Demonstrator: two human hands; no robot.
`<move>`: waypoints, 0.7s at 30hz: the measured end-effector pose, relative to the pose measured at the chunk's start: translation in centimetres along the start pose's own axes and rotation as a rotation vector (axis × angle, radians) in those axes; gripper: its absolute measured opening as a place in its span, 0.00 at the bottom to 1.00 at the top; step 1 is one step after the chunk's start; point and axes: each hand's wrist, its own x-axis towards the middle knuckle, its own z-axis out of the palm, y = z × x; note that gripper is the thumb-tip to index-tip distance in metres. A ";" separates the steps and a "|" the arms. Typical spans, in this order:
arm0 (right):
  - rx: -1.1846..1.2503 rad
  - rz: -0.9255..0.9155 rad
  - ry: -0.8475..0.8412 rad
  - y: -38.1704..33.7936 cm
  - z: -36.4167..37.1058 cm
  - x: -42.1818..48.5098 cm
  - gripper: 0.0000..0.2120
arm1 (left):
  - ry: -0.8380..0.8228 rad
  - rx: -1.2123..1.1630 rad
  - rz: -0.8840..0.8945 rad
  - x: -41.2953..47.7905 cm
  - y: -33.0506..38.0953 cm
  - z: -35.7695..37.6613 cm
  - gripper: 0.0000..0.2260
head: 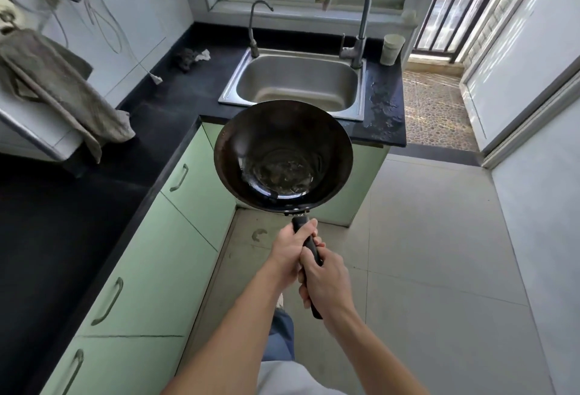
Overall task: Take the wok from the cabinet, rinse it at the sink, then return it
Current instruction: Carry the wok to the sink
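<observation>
Both hands [309, 264] grip wok [282, 156], short of sink [232, 93].

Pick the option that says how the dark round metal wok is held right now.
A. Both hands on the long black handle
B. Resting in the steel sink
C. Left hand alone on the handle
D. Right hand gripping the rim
A: the left hand and the right hand both grip the long black handle, holding the dark round metal wok in the air short of the steel sink.

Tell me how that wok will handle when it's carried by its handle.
Likely front-heavy: the wide wok sits beyond the left hand and right hand, both gripping. Probably rigid metal. Its glossy bottom may be slippery.
</observation>
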 end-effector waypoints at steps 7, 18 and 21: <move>-0.012 0.013 0.055 -6.6 3.8 10.0 0.15 | -0.022 0.041 -0.013 9.4 8.7 -0.2 0.06; 0.007 0.026 0.102 -13.6 6.9 21.0 0.16 | -0.054 0.109 -0.059 19.3 18.1 0.8 0.08; -0.001 0.032 0.119 -14.4 6.6 23.4 0.16 | -0.056 0.118 -0.077 21.9 18.9 1.6 0.09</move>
